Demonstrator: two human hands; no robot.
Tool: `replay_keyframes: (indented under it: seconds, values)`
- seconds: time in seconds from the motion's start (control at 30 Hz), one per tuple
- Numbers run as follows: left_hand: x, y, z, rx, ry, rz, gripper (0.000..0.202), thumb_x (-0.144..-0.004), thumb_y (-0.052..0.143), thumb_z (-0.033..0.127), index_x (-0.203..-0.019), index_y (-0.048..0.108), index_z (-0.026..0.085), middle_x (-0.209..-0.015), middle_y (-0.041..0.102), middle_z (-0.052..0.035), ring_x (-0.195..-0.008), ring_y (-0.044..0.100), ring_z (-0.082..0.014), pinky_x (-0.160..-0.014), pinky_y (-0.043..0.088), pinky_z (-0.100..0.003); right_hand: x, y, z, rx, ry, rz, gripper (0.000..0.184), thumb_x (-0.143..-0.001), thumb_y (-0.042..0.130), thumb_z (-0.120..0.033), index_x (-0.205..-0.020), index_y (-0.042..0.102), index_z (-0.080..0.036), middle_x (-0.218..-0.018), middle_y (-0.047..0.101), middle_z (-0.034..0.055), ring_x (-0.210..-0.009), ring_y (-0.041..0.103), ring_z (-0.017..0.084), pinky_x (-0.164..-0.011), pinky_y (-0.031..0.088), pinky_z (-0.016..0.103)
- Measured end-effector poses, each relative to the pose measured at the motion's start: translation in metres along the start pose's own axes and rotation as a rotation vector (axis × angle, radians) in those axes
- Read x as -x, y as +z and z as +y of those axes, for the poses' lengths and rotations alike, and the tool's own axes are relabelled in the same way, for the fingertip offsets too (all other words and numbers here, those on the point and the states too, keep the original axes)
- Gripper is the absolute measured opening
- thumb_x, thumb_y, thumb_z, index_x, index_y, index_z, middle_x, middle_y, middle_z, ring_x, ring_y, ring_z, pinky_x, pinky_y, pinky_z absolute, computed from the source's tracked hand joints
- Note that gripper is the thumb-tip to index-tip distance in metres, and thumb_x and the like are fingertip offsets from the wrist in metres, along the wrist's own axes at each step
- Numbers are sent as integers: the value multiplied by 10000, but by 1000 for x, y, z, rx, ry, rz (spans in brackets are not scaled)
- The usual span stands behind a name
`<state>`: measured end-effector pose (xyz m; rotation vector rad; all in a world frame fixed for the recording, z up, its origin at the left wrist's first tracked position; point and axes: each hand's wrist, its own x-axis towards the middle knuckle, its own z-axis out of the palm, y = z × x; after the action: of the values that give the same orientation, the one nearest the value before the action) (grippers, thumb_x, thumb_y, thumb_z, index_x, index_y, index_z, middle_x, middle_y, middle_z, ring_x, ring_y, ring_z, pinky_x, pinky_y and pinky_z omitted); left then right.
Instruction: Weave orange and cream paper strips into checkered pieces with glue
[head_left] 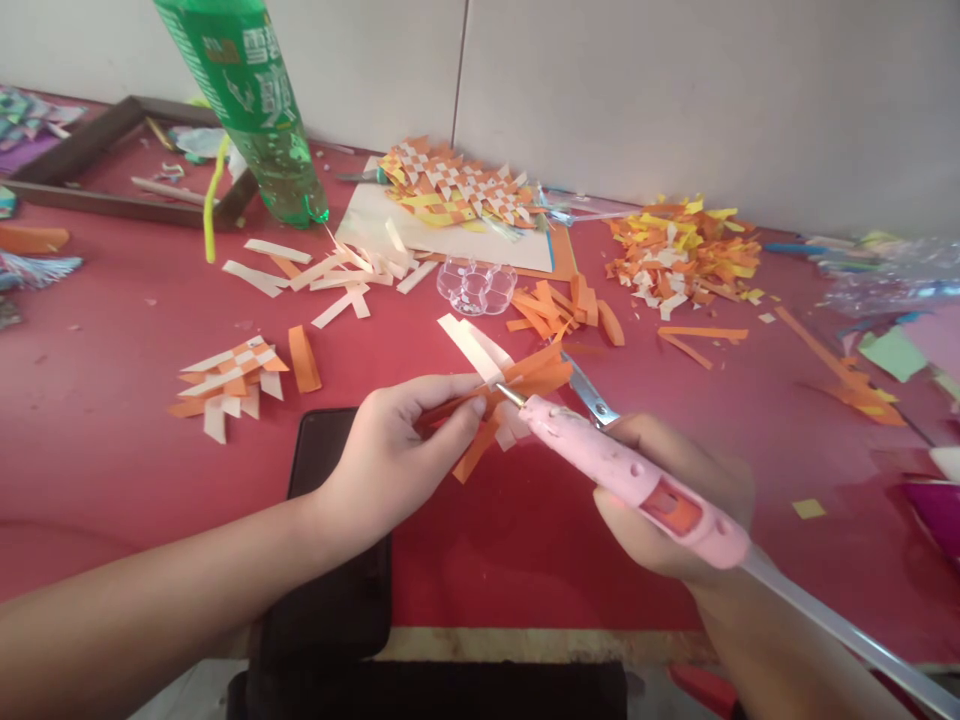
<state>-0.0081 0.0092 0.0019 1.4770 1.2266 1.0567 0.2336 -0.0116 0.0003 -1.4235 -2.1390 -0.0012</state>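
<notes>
My left hand (397, 450) pinches a small woven piece of orange and white paper strips (510, 385) just above the red table. My right hand (675, 500) is wrapped round a pink glue pen (630, 475) with a clear glue stick trailing from its back end. The pen's metal tip touches the woven piece near my left fingertips. Scissors (592, 395) lie on the table just behind the pen.
A black phone (322, 530) lies under my left forearm. A finished woven piece (229, 380), loose strips (330, 275), a clear plastic tray (476, 285), a woven mat on white card (457, 190), a scrap pile (682, 250) and a green bottle (255, 100) dot the red table (112, 330).
</notes>
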Motion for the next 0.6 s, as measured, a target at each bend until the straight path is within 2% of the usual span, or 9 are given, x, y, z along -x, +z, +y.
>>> replay_keyframes:
  seconds: [0.17,0.6]
  values:
    - [-2,-1,0,2,-10,6,184,-900,639,227,-1042,755,215,-1020,792,44,-943,737,-111,-828,548,-97,-7,-1,-5,40,-159,84,176,-658,525,-115,-741,460,-257,-489,461,-54,-384,399,120,-400,346,267]
    - [-3,-1,-2,86,-62,8,164,-919,639,268,-1031,758,256,-1008,789,63,-935,732,-110,-827,545,-116,-9,-3,-7,58,-163,86,157,-661,508,-113,-715,452,-249,-472,420,-53,-362,358,104,-361,315,254]
